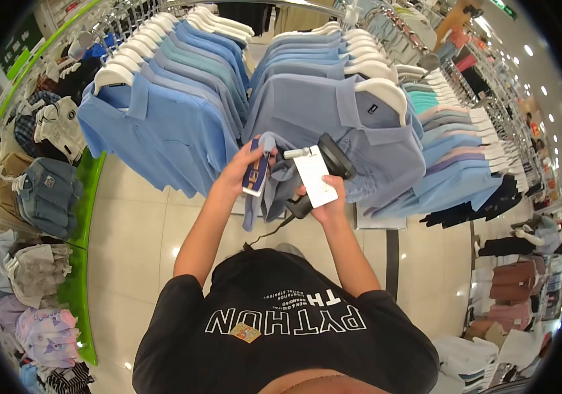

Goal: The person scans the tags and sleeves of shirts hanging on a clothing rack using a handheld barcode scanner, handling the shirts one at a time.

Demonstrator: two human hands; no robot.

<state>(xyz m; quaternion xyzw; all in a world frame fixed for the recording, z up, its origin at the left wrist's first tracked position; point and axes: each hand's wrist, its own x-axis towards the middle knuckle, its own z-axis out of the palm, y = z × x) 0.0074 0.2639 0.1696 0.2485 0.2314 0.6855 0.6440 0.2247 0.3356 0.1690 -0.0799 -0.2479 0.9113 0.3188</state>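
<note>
My left hand point(238, 169) is closed on a navy hang tag point(255, 172). Bunched grey-blue fabric, which looks like a sleeve point(252, 210), hangs beside it. My right hand point(331, 200) grips a black handheld scanner point(337, 157), with its dark handle showing below and a cable point(271, 233) trailing down to the left. In front of the scanner, the same hand pinches a white tag point(315, 178). A small pale cylindrical piece point(298, 153) lies at the tag's upper left. Just behind both hands hangs a grey-blue polo shirt point(307, 105) on a white hanger point(386, 95).
Blue shirts point(162, 111) crowd the left rail on white hangers. More pastel shirts point(458, 157) hang to the right. A green-edged display point(89, 262) with folded and hanging clothes runs along the left. Pale floor tiles point(136, 243) lie below.
</note>
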